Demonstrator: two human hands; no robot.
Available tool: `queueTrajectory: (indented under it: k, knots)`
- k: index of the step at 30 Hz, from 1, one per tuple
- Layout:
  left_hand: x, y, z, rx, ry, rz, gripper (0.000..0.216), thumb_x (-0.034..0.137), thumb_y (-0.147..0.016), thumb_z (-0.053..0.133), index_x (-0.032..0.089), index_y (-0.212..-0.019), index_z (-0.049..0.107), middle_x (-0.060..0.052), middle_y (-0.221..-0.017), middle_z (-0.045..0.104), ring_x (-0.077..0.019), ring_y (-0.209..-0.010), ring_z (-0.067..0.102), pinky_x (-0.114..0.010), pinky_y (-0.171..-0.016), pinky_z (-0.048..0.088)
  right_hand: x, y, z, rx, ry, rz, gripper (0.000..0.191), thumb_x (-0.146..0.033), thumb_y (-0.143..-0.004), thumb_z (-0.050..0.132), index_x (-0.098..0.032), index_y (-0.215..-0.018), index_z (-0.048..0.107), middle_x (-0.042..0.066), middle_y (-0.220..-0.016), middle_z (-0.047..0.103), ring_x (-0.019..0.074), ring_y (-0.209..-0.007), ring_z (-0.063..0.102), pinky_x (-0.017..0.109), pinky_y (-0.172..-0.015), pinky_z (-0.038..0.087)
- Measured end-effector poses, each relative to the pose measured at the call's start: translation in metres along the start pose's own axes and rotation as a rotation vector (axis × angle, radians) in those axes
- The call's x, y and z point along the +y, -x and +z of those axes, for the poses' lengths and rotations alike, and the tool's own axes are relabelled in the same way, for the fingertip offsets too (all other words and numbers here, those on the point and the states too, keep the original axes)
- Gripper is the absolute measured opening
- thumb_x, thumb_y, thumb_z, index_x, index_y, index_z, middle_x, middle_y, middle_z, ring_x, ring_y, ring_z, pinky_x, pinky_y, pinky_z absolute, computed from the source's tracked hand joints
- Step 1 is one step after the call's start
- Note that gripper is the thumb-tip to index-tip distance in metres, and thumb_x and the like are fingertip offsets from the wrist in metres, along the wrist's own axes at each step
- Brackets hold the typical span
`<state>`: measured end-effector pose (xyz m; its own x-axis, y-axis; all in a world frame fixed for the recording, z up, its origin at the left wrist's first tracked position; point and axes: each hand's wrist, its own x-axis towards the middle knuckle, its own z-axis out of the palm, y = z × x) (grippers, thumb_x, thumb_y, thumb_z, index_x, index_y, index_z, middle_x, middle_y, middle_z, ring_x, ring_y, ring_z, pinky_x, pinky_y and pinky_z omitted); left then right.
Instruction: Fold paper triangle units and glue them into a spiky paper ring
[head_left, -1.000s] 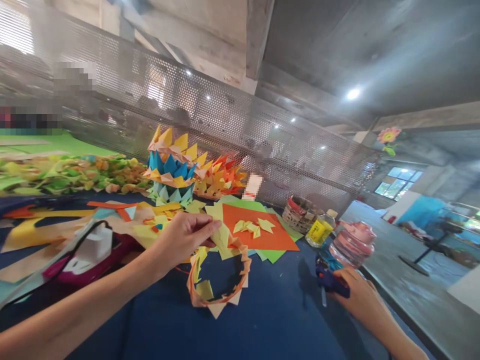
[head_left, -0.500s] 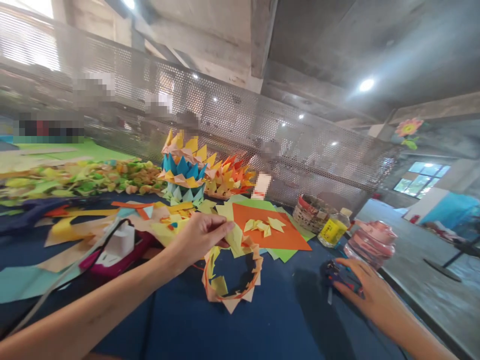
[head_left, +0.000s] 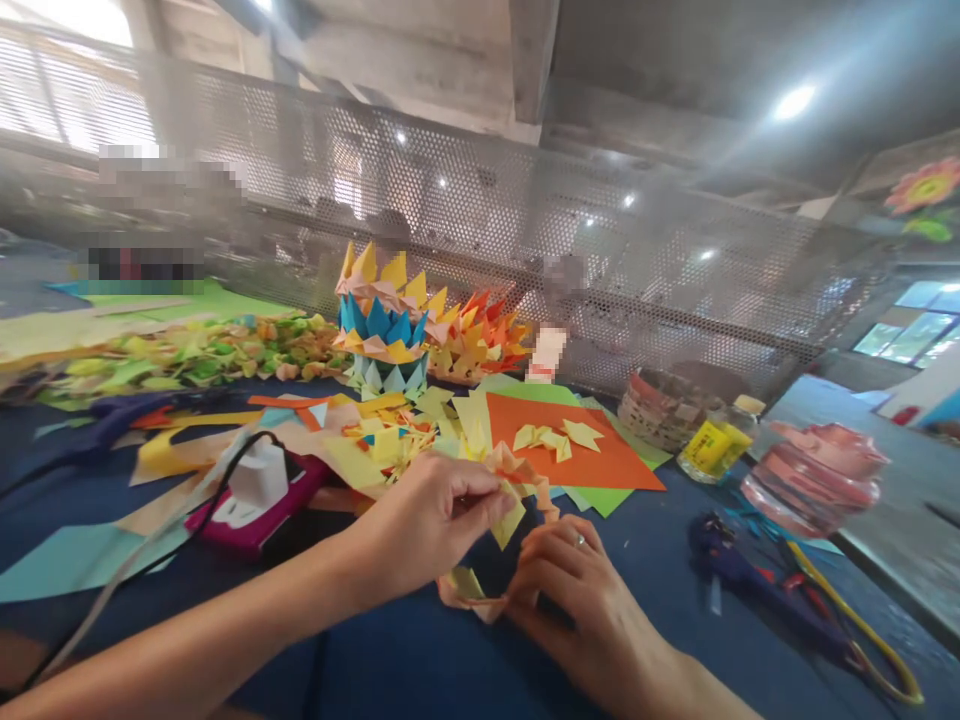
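My left hand (head_left: 431, 515) pinches a folded pale yellow paper piece (head_left: 510, 518) between thumb and fingertips, above the near opening of a paper crown (head_left: 516, 462). This crown is a ring of folded peach points with yellow pieces along its inside, lying on the dark blue table. My right hand (head_left: 585, 590), a ring on one finger, closes around the crown's right side; its fingers hide part of the band. To the right lies a dark blue glue gun (head_left: 757, 580), apart from both hands.
Finished paper crowns (head_left: 384, 330) stand stacked at the back. An orange sheet (head_left: 622, 465) bears several folded yellow pieces. A yellow-labelled bottle (head_left: 716, 445), a pink container (head_left: 814, 475) and scissors (head_left: 885, 630) are at right. A magenta power strip (head_left: 259, 525) and cables lie left, with paper scraps.
My right hand has let go of the glue gun and moved left onto the crown. My left hand still holds the yellow piece, now lower over the ring. The view has turned slightly left.
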<state>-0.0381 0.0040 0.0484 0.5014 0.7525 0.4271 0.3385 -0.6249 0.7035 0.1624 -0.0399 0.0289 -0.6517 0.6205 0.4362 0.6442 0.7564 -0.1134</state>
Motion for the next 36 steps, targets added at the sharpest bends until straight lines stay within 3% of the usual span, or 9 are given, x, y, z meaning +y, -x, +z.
queueTrajectory:
  k: [4, 10, 16, 22, 25, 29, 36]
  knots:
    - [0.009, 0.007, 0.0, -0.009, -0.09, 0.081, 0.038, 0.03, -0.094, 0.043, 0.015, -0.065, 0.062, 0.0, -0.06, 0.057, -0.0104, -0.056, 0.05, -0.021, -0.055, 0.039, -0.002, 0.012, 0.011, 0.11, 0.106, -0.07, 0.021, -0.016, -0.091, 0.052, -0.021, -0.072, 0.06, -0.002, -0.069, 0.064, 0.0131, -0.075, 0.06, 0.034, -0.089, 0.037]
    - [0.014, 0.02, 0.005, 0.019, -0.111, 0.212, 0.017, 0.019, -0.092, 0.051, 0.022, -0.094, 0.067, -0.002, -0.088, 0.071, -0.0154, -0.08, 0.066, -0.021, -0.075, 0.05, -0.004, 0.025, 0.025, 0.262, 0.233, -0.24, 0.037, -0.004, -0.091, 0.035, -0.021, -0.072, 0.063, -0.002, -0.058, 0.061, 0.0143, -0.067, 0.059, 0.035, -0.084, 0.04]
    - [0.019, 0.03, 0.009, -0.029, -0.15, 0.299, 0.023, 0.013, -0.089, 0.052, 0.024, -0.107, 0.061, -0.002, -0.095, 0.071, -0.0163, -0.085, 0.067, -0.02, -0.075, 0.052, -0.01, 0.024, 0.01, 0.102, 0.286, -0.215, 0.035, -0.001, -0.089, 0.038, -0.021, -0.081, 0.066, -0.001, -0.065, 0.067, 0.0147, -0.072, 0.062, 0.034, -0.083, 0.045]
    - [0.02, 0.027, 0.015, -0.146, -0.219, 0.288, 0.019, 0.015, -0.092, 0.046, 0.02, -0.097, 0.064, -0.004, -0.09, 0.071, -0.0155, -0.077, 0.066, -0.018, -0.065, 0.051, -0.012, 0.023, 0.01, 0.215, 0.199, -0.168, 0.033, -0.003, -0.09, 0.04, -0.022, -0.078, 0.064, -0.001, -0.063, 0.067, 0.0145, -0.07, 0.062, 0.031, -0.082, 0.043]
    - [0.016, 0.028, 0.015, -0.097, -0.201, 0.269, 0.018, 0.012, -0.09, 0.048, 0.021, -0.096, 0.063, -0.002, -0.087, 0.069, -0.0126, -0.073, 0.065, -0.017, -0.065, 0.05, -0.01, 0.023, 0.017, 0.289, 0.192, -0.165, 0.034, -0.004, -0.092, 0.039, -0.022, -0.076, 0.063, -0.002, -0.061, 0.065, 0.0139, -0.067, 0.061, 0.032, -0.081, 0.042]
    - [0.015, 0.025, 0.011, -0.006, -0.156, 0.291, 0.017, 0.011, -0.089, 0.053, 0.021, -0.094, 0.066, 0.0, -0.084, 0.068, -0.0096, -0.073, 0.064, -0.016, -0.065, 0.049, -0.009, 0.023, 0.019, 0.251, 0.225, -0.152, 0.025, -0.008, -0.09, 0.048, -0.02, -0.074, 0.063, -0.002, -0.06, 0.063, 0.0133, -0.069, 0.06, 0.033, -0.083, 0.04]
    - [0.017, 0.019, 0.01, -0.062, -0.231, 0.26, 0.021, 0.015, -0.09, 0.052, 0.019, -0.081, 0.07, -0.001, -0.069, 0.069, -0.015, -0.075, 0.067, -0.023, -0.076, 0.052, -0.009, 0.024, 0.021, 0.302, 0.201, -0.146, 0.022, -0.009, -0.088, 0.054, -0.019, -0.071, 0.064, -0.003, -0.06, 0.064, 0.0129, -0.069, 0.06, 0.032, -0.082, 0.039]
